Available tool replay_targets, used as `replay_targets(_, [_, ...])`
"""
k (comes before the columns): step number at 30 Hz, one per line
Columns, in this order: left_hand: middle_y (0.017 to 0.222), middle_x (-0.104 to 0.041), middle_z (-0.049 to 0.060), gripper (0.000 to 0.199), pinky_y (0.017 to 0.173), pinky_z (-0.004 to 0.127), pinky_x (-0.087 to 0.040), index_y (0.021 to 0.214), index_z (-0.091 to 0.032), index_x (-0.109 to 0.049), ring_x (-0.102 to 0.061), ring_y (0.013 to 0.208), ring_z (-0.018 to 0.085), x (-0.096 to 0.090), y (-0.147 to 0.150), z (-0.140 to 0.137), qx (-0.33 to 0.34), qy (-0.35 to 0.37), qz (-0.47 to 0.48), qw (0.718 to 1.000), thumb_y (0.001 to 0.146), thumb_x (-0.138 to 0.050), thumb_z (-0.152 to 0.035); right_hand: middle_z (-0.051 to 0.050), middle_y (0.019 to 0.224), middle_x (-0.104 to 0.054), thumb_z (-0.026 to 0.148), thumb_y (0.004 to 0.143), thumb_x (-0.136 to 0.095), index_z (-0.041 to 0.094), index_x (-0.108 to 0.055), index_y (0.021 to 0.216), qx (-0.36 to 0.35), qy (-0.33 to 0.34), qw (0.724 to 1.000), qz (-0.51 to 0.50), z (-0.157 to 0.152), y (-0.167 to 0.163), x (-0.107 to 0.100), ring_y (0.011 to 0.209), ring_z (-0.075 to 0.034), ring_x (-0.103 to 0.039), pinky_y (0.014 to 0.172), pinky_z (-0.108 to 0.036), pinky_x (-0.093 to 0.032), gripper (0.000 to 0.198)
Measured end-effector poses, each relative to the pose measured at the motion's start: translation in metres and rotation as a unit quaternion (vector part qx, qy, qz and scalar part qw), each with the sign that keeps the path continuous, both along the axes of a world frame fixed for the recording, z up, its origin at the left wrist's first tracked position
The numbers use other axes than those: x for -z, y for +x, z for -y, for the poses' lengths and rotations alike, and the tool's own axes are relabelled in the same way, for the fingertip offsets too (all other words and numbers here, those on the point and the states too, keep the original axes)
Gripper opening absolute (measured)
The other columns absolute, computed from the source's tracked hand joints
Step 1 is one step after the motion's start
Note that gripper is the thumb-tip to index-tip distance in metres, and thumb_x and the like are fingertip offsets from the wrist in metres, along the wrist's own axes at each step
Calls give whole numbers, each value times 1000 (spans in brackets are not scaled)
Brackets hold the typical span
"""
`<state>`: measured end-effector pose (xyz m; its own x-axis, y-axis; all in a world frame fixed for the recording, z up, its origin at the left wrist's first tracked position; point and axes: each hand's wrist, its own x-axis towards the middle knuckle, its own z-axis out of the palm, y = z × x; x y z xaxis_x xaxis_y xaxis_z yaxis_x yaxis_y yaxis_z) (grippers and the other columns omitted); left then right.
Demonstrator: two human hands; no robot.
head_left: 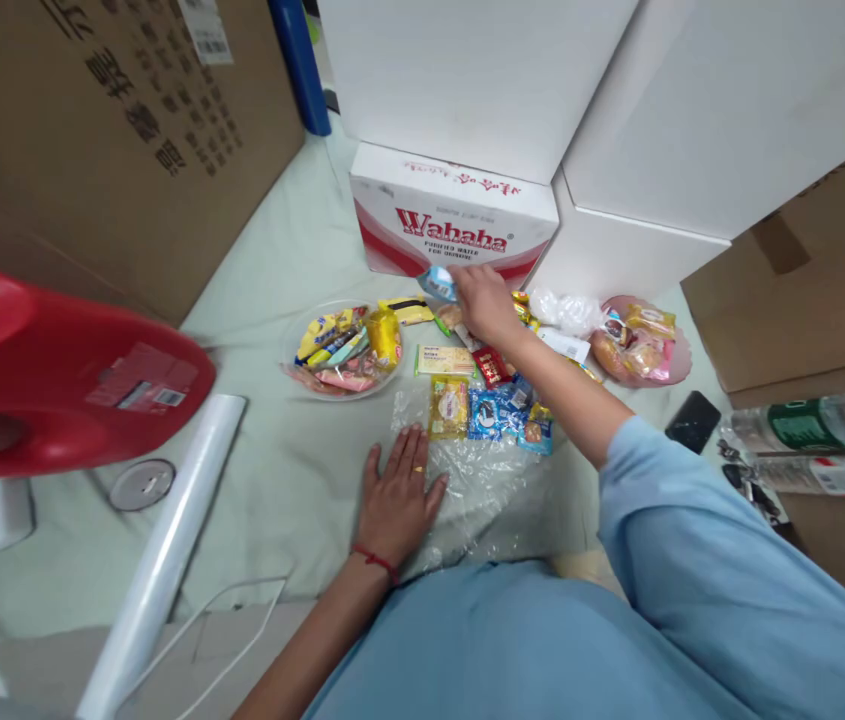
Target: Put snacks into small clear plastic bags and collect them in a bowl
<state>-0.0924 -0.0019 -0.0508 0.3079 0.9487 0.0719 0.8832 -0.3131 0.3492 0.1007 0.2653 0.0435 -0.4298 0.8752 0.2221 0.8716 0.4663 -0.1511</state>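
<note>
My right hand (483, 300) is closed on a light blue snack packet (438, 283), held above the far side of the snack pile. Below it lie a cream-coloured biscuit packet (446, 360), a red packet (492, 367), a yellow packet (449, 407) and several blue packets (497, 412). My left hand (398, 500) rests flat with fingers spread, at the left edge of a clear plastic sheet (478, 490). A clear bowl (288, 345) of mixed snacks stands to the left. On the right, a pink scalloped plate (681, 355) bears wrapped snacks.
A Wahaha water carton (456, 225) stands behind the snacks, under white boxes (467, 80). To the left are a red plastic object (69, 370) and a long film roll (167, 540). A black phone (694, 421) and plastic bottles (812, 425) lie at right.
</note>
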Motion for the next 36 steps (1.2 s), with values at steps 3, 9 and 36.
replay_targets(3, [168,-36,17,70,129,62,-14,166,-14,-28,-37,157,32,-1,1,0,0,-9,7,1000,105,-40,-45,-14,129,-69,28,111,-31,15,-61,140,-37,-79,990,-108,58,49,-20,118,-28,-62,105,-44,-47,44])
replay_targets(9, [168,-36,20,72,129,63,-12,168,-13,-23,-36,157,33,0,1,-2,3,-10,16,1000,105,-39,-45,-8,125,-74,30,111,-37,20,-65,133,-169,-332,914,-161,186,96,-1,112,-20,-69,100,-35,-54,37])
replay_targets(36, [170,-35,20,68,127,60,-23,168,-19,-19,-34,159,32,5,-20,21,-44,-14,44,998,107,-35,-41,-13,144,-63,20,103,-60,23,-64,139,-120,-123,981,-93,265,48,53,137,-29,-51,119,-58,-38,37])
